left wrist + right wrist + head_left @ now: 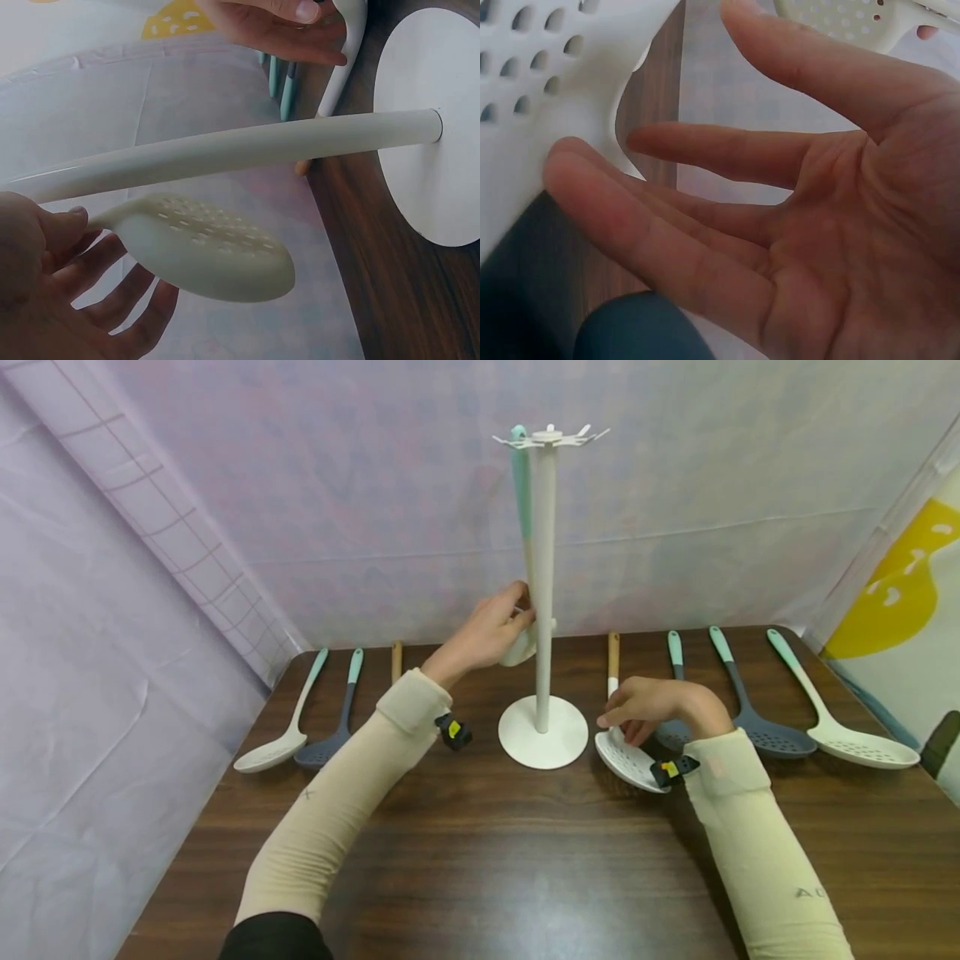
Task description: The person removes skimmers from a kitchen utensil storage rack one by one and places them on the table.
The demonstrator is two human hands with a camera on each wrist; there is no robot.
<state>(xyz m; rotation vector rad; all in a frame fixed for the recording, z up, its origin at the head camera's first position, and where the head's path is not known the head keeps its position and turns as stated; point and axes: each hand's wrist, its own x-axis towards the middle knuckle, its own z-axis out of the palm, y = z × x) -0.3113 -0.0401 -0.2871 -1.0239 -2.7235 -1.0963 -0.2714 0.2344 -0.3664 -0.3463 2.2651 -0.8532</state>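
A white stand point(545, 568) with a round base and a ring of hooks on top rises from the table. From one hook hangs a pale slotted spoon point(210, 251) with a mint handle point(521, 485). My left hand point(487, 627) pinches its neck between thumb and fingers, just left of the pole. To the right of the base lies a white skimmer point(630, 764) with a wooden handle point(613, 652). Over its neck hovers my right hand point(648, 702); in the right wrist view its fingers are loosely extended, fingertips right at the skimmer's point(577, 90) edge, thumb apart.
On the left lie a white slotted spoon point(270, 753), a grey slotted utensil point(322, 752) and a wooden handle point(397, 660) partly behind my forearm. To the right are two grey utensils, one a skimmer point(772, 739), and a white skimmer point(862, 747). A curtain point(375, 527) backs the table.
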